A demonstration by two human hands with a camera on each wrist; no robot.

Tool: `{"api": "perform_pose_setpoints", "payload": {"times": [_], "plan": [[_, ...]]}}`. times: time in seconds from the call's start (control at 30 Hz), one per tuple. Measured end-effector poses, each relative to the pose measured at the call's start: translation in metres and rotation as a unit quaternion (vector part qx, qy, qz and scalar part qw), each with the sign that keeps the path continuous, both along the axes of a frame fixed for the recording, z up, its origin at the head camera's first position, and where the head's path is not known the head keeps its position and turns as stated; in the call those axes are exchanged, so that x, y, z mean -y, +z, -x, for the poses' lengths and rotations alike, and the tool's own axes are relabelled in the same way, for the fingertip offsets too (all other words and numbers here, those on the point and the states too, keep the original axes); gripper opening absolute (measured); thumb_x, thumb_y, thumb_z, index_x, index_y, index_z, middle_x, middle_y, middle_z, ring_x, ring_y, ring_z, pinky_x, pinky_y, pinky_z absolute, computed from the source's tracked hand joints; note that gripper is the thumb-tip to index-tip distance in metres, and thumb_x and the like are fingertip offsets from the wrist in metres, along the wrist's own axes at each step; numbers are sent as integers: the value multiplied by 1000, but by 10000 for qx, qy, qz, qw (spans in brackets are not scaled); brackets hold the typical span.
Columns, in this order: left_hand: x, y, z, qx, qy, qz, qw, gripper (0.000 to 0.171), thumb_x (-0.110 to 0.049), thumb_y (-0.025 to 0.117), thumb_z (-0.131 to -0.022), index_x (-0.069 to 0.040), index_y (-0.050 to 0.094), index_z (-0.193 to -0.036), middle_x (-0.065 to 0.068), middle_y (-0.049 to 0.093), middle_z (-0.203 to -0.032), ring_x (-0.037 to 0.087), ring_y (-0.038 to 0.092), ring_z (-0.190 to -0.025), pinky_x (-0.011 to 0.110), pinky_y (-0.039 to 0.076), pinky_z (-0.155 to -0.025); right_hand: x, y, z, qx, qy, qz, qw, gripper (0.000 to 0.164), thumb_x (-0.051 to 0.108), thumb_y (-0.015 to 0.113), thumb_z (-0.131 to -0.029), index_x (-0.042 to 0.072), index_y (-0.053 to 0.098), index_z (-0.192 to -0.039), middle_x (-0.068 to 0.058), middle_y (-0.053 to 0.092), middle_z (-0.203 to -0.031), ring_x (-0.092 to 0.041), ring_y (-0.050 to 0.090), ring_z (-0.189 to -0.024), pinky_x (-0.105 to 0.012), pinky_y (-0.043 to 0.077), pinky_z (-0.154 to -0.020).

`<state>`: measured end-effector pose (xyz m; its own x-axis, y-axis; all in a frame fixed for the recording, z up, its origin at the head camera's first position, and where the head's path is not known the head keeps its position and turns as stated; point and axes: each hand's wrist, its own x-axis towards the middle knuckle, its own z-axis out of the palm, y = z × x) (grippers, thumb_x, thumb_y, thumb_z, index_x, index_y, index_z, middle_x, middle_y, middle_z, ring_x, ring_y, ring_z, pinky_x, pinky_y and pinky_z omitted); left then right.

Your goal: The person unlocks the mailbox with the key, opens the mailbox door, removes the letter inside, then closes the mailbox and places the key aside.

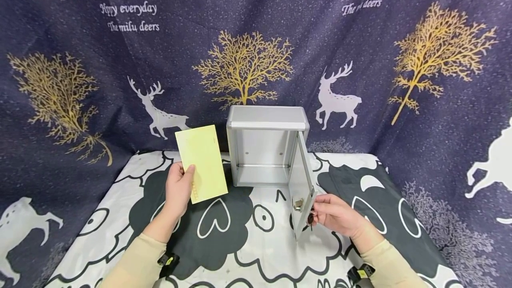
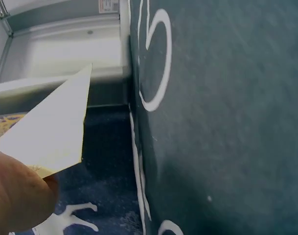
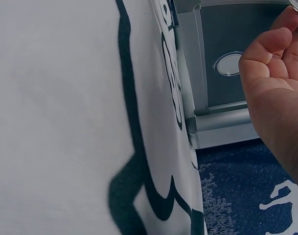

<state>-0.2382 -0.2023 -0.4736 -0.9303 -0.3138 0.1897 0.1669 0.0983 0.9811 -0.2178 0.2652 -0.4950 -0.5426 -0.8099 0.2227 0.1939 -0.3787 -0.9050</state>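
Note:
In the head view my left hand (image 1: 180, 188) holds a yellow envelope (image 1: 206, 159) upright by its left edge, thumb across its front. The envelope stands left of a silver-grey metal mailbox (image 1: 268, 121), apart from it in this view. The mailbox door (image 1: 301, 181) is swung out toward me, and a metal lock (image 1: 298, 205) shows on its inner face. My right hand (image 1: 338, 214) is at the door's free edge, its curled fingers pinching a black-headed key (image 1: 310, 218) beside the lock. In the right wrist view the curled fingers (image 3: 273, 41) show, their grip partly cut off.
The mailbox's back wall (image 1: 264, 146) shows two small holes. It stands on a table covered by a black-and-white patterned cloth (image 1: 276, 252). Behind hangs a dark blue curtain (image 1: 248, 8) with trees and deer. A black wrist strap (image 1: 169, 265) is on each sleeve.

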Motion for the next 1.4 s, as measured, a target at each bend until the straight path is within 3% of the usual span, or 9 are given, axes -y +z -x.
{"api": "perform_pose_setpoints", "payload": {"times": [0.37,0.77,1.4], "plan": [[24,-17,17,486,-127,-61,9987,29,-20,57,-118,8,55,-128,6,60,-90,13,58,-73,26,53,-62,1,-2,0,91,-57,-43,9999,44,-1,35,-118,4,77,-131,1,78,-111,-9,72,-97,-26,59,-89],[44,-28,25,1150,-209,532,9917,28,-22,57,-117,6,56,-121,1,51,-83,14,50,-69,28,46,-61,1,-1,0,37,-56,-60,10000,44,0,35,-118,4,76,-132,0,77,-111,-12,72,-98,-27,58,-89],[51,-33,31,1943,-765,561,9763,36,-20,54,-117,11,49,-134,17,58,-106,20,61,-79,34,58,-66,0,-1,0,-4,-65,-82,9999,45,-2,33,-118,4,75,-132,-1,78,-113,-14,73,-99,-26,58,-88]]}}
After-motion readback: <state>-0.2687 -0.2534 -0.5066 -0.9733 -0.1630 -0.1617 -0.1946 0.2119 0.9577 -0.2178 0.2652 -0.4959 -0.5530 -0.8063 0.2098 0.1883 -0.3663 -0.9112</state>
